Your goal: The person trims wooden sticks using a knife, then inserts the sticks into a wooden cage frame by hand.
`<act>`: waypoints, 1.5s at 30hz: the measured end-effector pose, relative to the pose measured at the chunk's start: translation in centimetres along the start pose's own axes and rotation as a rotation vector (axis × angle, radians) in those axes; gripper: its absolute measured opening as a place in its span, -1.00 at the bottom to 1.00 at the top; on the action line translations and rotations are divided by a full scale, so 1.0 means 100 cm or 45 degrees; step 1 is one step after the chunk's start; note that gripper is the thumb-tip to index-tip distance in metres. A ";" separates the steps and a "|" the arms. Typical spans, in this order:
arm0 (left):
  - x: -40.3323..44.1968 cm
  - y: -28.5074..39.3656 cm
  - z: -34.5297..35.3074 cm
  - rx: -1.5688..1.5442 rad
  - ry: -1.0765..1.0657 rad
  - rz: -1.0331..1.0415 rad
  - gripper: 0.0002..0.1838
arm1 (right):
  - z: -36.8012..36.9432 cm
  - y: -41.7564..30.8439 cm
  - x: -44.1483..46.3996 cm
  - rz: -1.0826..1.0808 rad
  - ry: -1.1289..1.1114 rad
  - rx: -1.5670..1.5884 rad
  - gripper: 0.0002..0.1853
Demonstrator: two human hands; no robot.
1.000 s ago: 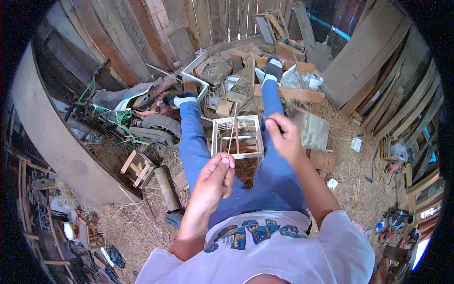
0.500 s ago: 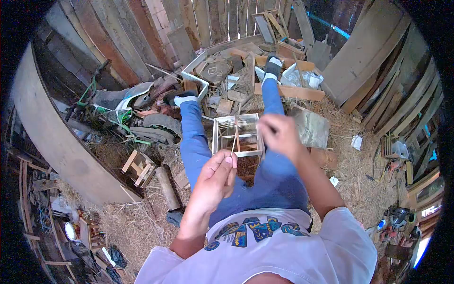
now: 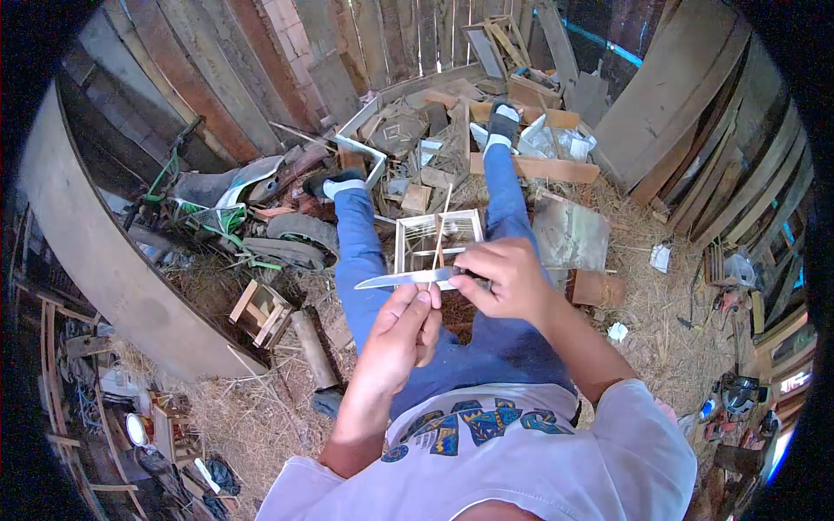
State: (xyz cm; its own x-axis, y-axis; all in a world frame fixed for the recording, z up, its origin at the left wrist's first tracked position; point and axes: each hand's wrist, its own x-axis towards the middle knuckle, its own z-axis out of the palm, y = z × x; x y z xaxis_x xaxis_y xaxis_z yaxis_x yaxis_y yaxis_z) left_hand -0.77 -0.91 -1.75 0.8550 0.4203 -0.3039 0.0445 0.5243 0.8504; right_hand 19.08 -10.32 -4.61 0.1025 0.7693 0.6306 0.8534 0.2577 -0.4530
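A thin wooden stick (image 3: 442, 227) is pinched at its near end by my left hand (image 3: 403, 328) and points away from me. My right hand (image 3: 504, 276) is closed round the dark handle of a knife (image 3: 400, 280). The blade lies crosswise over the stick, just beyond my left fingertips, its tip pointing left. Past the knife, between my legs, sits a small wooden frame (image 3: 400, 247) with thin sticks set across it. My hands and the knife cover its near side.
A pile of wood scraps (image 3: 417, 198) lies by my feet. To the left are a small motorbike (image 3: 228, 187) with green parts, a curved board (image 3: 113, 252) and a small wooden crate (image 3: 261, 313). Boards (image 3: 673, 87) lean at the right. Straw (image 3: 660, 347) covers the ground.
My right hand, blurred and farther up before, has come down and left, bringing the knife blade clearly across the stick. My left hand keeps its pinch on the stick.
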 end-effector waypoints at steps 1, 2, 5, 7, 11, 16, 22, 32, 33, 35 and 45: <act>0.000 0.000 -0.001 -0.001 0.000 -0.002 -0.83 | -0.003 0.003 0.000 0.041 0.009 -0.055 -0.85; 0.000 -0.001 -0.004 0.010 -0.035 0.022 -0.83 | -0.002 0.009 0.000 0.046 0.006 -0.055 -0.85; 0.004 -0.008 -0.008 -0.002 -0.091 0.041 -0.83 | -0.003 0.017 -0.003 0.114 0.135 -0.053 -0.82; 0.004 -0.008 -0.007 -0.016 -0.108 0.024 -0.83 | 0.002 0.007 -0.005 0.020 0.113 -0.054 -0.82; 0.005 -0.002 -0.004 -0.185 -0.137 -0.074 -0.84 | 0.005 0.010 -0.009 -0.012 0.066 -0.029 -0.79; 0.003 0.001 -0.012 -0.390 -0.258 -0.184 -0.89 | 0.001 0.008 -0.005 -0.089 0.108 -0.097 -0.79; 0.003 0.004 -0.012 -0.421 -0.277 -0.235 -0.91 | 0.002 0.012 -0.008 -0.072 0.122 -0.078 -0.85; -0.002 0.002 -0.012 -0.368 -0.276 -0.157 -0.90 | -0.001 0.035 -0.006 0.123 0.242 -0.092 -0.82; -0.002 -0.001 -0.012 -0.375 -0.276 -0.156 -0.90 | -0.001 0.043 -0.004 0.183 0.315 -0.111 -0.83; 0.004 -0.002 -0.015 -0.375 -0.272 -0.154 -0.89 | -0.002 0.036 -0.006 0.123 0.216 -0.087 -0.86; 0.005 -0.006 -0.021 -0.345 -0.164 -0.077 -0.87 | 0.006 0.054 -0.012 0.465 0.400 0.060 -0.83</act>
State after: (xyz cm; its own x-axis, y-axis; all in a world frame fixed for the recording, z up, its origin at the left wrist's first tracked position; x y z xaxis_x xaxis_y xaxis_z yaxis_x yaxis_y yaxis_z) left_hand -1.43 0.52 -3.34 0.9141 0.2941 -0.2791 -0.0271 0.7311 0.6817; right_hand 23.27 -9.47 -8.19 0.5466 0.6024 0.5817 0.7097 0.0356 -0.7036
